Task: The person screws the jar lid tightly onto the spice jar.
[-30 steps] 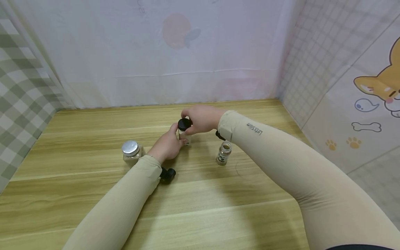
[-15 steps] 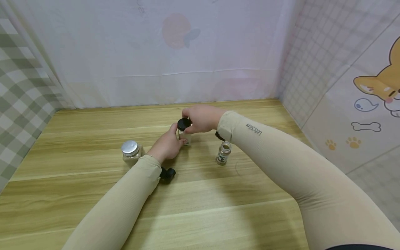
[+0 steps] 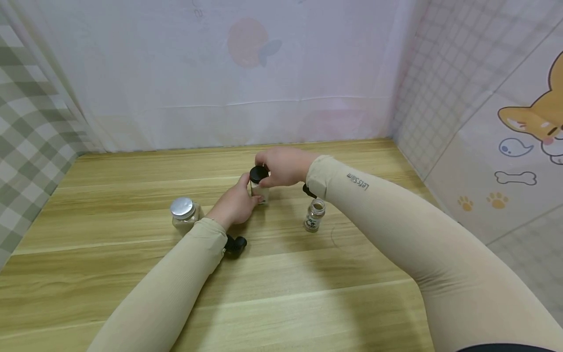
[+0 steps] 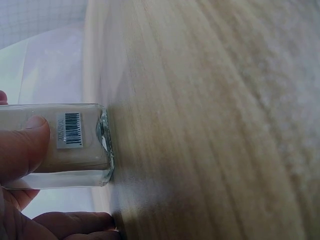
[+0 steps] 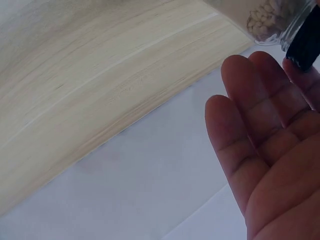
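Toward the back of the table, an upright glass jar [image 3: 260,192] with a black lid [image 3: 258,174] stands between both hands. My left hand [image 3: 237,204] grips the jar's body low down. Its thumb lies beside a barcode sticker [image 4: 70,130] in the left wrist view, where the jar's base meets the tabletop. From the right, my right hand [image 3: 286,167] holds the black lid between thumb and fingers, which are partly hidden in the head view. In the right wrist view, the lid shows at the upper right edge, and several fingers [image 5: 240,85] extend below it.
A glass jar with a silver lid [image 3: 183,208] stands left of my left hand. On the right, below my right wrist, is a small lidless glass jar [image 3: 313,217] with a label. A white curtain [image 3: 176,127] hangs along the wooden table's [image 3: 281,313] back edge.
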`<act>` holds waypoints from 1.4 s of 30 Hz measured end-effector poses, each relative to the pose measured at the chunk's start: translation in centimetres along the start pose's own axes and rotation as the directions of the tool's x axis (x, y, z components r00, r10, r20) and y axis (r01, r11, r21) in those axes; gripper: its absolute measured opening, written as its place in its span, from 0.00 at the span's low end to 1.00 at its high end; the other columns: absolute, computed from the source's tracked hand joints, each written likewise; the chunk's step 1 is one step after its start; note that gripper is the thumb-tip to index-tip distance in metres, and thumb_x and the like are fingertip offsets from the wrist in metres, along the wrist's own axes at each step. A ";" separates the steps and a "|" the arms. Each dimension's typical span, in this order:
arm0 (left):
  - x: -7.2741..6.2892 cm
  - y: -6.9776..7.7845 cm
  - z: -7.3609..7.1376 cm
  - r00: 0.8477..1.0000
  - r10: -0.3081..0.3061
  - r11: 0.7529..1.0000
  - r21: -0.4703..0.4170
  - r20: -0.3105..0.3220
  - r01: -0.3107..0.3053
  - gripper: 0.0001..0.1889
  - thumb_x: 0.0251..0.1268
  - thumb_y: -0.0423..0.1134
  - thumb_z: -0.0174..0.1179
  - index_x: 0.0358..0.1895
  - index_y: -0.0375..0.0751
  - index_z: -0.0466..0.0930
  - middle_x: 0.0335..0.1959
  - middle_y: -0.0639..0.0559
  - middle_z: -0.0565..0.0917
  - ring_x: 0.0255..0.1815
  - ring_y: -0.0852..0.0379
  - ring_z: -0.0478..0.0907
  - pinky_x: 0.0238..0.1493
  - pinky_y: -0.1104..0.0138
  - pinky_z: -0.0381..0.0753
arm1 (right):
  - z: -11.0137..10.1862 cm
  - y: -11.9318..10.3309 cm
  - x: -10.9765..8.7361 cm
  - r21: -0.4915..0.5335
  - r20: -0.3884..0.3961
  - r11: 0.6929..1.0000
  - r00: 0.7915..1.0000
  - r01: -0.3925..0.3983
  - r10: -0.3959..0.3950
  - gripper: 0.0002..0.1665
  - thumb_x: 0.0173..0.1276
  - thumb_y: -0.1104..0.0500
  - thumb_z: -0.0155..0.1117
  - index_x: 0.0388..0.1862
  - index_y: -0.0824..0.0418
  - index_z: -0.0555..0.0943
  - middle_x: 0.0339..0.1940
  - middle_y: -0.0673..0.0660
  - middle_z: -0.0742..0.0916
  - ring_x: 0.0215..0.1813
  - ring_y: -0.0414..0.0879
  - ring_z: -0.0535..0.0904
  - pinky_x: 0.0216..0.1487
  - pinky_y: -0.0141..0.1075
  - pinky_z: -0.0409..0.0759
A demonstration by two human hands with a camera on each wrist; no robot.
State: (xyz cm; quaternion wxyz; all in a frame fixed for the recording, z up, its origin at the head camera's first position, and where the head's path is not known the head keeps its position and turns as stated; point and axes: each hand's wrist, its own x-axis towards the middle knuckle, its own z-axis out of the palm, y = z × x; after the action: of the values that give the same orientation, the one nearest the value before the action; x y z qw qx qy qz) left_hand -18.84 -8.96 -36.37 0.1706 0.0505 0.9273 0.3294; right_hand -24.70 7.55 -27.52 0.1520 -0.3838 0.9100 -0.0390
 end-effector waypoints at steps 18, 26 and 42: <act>-0.1 0.0 -0.1 1.000 0.007 1.000 0.013 0.000 -0.007 0.40 0.84 0.52 0.53 0.86 0.51 0.40 0.72 0.35 0.77 0.70 0.36 0.78 0.66 0.45 0.76 | 0.1 0.0 0.1 0.011 0.016 1.000 1.000 -0.008 0.007 0.20 0.73 0.48 0.72 0.56 0.58 0.81 0.48 0.53 0.88 0.50 0.48 0.82 0.59 0.42 0.80; -0.1 0.0 0.0 1.000 0.002 1.000 0.009 0.007 -0.002 0.41 0.84 0.52 0.53 0.86 0.49 0.39 0.74 0.35 0.76 0.72 0.36 0.76 0.68 0.44 0.76 | 0.2 0.3 -0.1 0.020 0.020 1.000 1.000 0.017 -0.017 0.33 0.73 0.51 0.71 0.72 0.59 0.75 0.63 0.56 0.86 0.61 0.49 0.84 0.68 0.43 0.78; 0.0 0.0 0.0 1.000 -0.016 1.000 0.014 0.014 0.016 0.41 0.84 0.52 0.53 0.87 0.52 0.39 0.72 0.35 0.78 0.70 0.37 0.78 0.63 0.47 0.77 | 0.1 0.1 -0.2 0.007 0.019 1.000 1.000 0.020 -0.020 0.29 0.72 0.49 0.72 0.66 0.59 0.78 0.57 0.55 0.88 0.58 0.49 0.84 0.65 0.43 0.79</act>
State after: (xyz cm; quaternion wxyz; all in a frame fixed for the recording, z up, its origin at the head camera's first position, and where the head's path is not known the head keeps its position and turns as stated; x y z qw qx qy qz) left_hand -18.84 -9.00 -36.40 0.1796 0.0466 0.9286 0.3213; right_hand -24.58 7.72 -27.59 0.1614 -0.3927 0.9045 -0.0401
